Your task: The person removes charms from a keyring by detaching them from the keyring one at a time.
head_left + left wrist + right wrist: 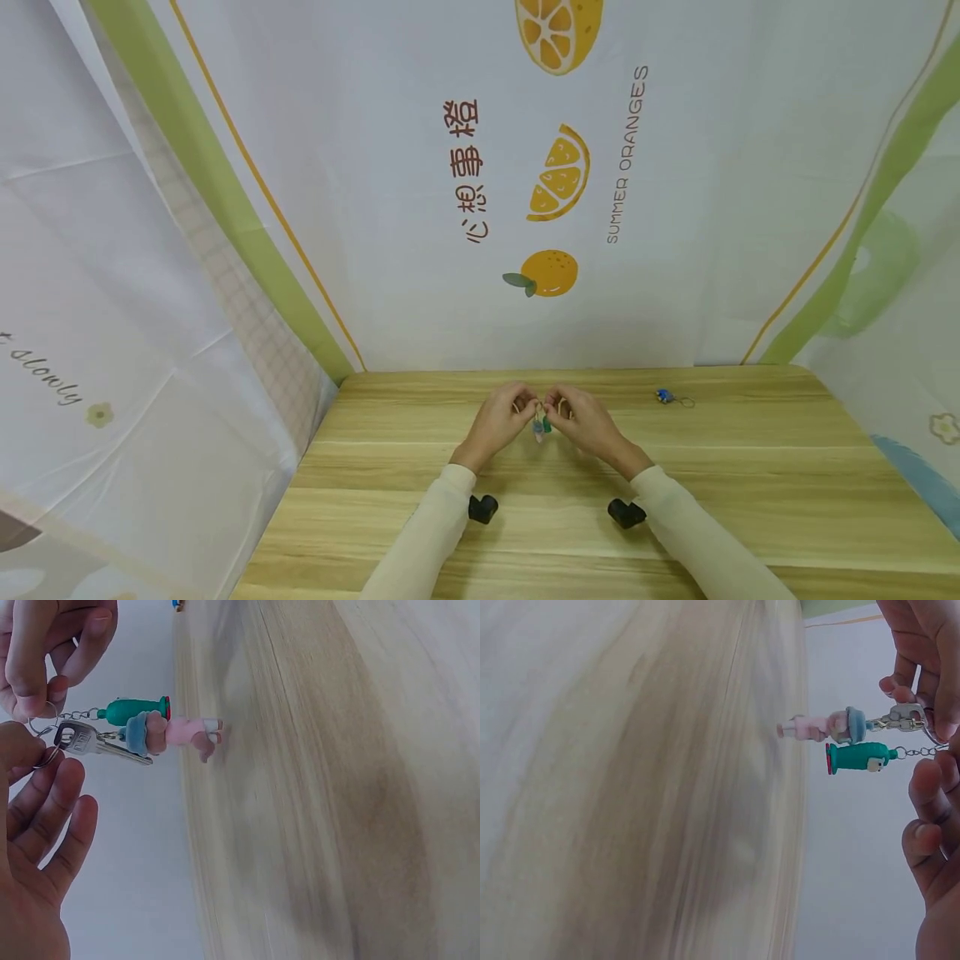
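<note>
Pinched Side by Side, in Midair

From my remote post, I see the left hand (501, 417) pinch a keyring (54, 755) with a silver key (79, 739) and pink figure charm (180, 733); the right hand (587, 422) pinches a second keyring (56, 713), just beside it, with a green figure charm (131, 712). Both hang above the wooden table (750, 483), where a blue keychain (664, 397) lies far right.

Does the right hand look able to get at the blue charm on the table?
Probably yes: the blue charm lies to its right, with nothing visible between them on the tabletop. But the right hand is pinching the green charm's ring, so it would likely need freeing first.
</note>
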Demonstrator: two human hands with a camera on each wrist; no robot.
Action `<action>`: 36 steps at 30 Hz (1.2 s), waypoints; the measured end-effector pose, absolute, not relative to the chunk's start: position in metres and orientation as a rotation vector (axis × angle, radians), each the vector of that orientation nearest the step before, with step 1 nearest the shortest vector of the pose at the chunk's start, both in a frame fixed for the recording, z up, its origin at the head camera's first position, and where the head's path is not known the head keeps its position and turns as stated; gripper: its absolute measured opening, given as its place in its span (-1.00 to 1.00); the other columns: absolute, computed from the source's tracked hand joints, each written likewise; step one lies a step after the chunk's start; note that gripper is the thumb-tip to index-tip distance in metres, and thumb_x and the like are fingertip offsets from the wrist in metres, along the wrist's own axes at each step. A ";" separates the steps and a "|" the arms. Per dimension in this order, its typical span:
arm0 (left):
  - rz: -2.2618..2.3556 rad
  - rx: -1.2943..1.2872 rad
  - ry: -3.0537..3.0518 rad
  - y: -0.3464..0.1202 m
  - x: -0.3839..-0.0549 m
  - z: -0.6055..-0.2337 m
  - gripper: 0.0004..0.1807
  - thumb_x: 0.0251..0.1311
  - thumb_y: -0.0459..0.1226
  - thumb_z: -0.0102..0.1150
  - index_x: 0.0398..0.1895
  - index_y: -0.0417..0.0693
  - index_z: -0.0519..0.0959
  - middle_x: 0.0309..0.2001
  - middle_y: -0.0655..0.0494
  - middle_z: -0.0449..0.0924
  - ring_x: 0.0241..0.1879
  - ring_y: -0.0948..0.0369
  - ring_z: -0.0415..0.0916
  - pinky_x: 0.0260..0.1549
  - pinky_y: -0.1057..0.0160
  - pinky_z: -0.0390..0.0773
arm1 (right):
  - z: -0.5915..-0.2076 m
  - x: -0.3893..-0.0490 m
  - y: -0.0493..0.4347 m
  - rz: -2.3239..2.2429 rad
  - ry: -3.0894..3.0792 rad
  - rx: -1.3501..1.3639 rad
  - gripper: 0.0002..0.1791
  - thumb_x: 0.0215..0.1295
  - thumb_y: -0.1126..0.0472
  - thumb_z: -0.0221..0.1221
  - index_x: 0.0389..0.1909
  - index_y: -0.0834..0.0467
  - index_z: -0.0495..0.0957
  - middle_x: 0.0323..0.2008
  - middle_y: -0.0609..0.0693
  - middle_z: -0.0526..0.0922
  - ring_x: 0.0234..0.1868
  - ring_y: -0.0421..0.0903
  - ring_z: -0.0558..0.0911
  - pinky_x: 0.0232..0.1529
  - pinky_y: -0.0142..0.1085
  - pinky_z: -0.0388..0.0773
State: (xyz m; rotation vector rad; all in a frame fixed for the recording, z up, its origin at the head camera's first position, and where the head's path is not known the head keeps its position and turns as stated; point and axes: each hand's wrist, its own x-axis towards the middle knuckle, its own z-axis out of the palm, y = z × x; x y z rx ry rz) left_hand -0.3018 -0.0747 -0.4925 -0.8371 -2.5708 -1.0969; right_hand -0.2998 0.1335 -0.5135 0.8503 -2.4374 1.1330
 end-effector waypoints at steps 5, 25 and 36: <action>-1.096 -0.835 -2.570 -0.075 -0.301 -0.493 -0.91 0.53 -0.31 0.22 -0.08 -0.11 0.69 -0.20 0.08 0.72 -0.26 0.28 0.63 -0.19 0.35 0.67 | -0.516 -0.300 0.136 1.144 -2.439 0.858 -0.91 0.56 0.19 0.23 -0.16 0.13 0.61 -0.29 -0.11 0.64 -0.47 -0.39 0.44 -0.48 -0.40 0.45; -1.087 -0.912 -2.526 -0.068 -0.301 -0.495 -0.93 0.52 -0.32 0.24 -0.11 -0.11 0.69 -0.21 0.07 0.72 -0.28 0.28 0.62 -0.24 0.40 0.66 | -0.514 -0.301 0.137 1.152 -2.556 0.705 -0.95 0.50 0.22 0.27 -0.21 0.06 0.61 -0.35 -0.16 0.63 -0.52 -0.33 0.43 -0.52 -0.39 0.40; -1.076 -0.874 -2.556 -0.066 -0.300 -0.495 -0.91 0.52 -0.31 0.22 -0.09 -0.09 0.70 -0.22 0.08 0.71 -0.28 0.30 0.60 -0.24 0.41 0.64 | -0.512 -0.299 0.136 1.131 -2.563 0.651 -0.94 0.46 0.21 0.28 -0.24 0.11 0.63 -0.42 -0.16 0.63 -0.51 -0.31 0.45 -0.51 -0.39 0.41</action>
